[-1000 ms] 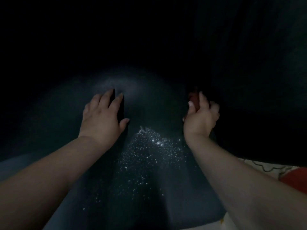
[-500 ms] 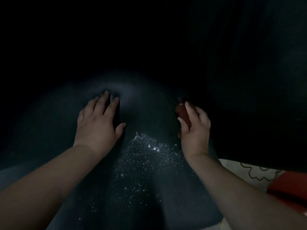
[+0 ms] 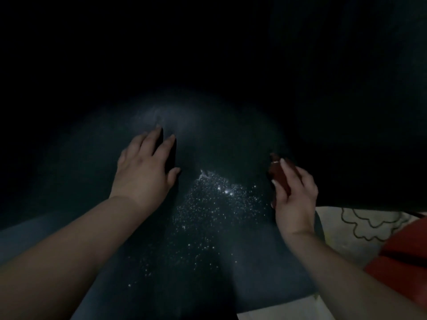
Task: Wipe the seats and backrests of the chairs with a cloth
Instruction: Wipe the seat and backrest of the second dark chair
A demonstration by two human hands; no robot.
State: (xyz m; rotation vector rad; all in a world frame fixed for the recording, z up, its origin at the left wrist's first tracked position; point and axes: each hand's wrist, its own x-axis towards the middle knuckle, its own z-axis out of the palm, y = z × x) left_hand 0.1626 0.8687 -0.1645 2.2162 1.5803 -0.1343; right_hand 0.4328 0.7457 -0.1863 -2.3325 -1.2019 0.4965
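In the head view the scene is very dark, and a dark, smooth, rounded chair surface [image 3: 219,146] fills the middle, matte like vinyl or leather; whether it is seat or backrest I cannot tell. Tiny bright droplets [image 3: 215,199] glisten on it between the hands, probably spray awaiting wiping. The left hand [image 3: 145,172] lies flat on the surface, fingers straight, seemingly bracing it. The right hand [image 3: 293,195] curls around a small reddish-brown bottle [image 3: 280,174], held upright just beside the wet patch, likely the sprayer. No cloth is visible. At the lower right lie pale patterned fabric [image 3: 342,227] and something red [image 3: 402,252].
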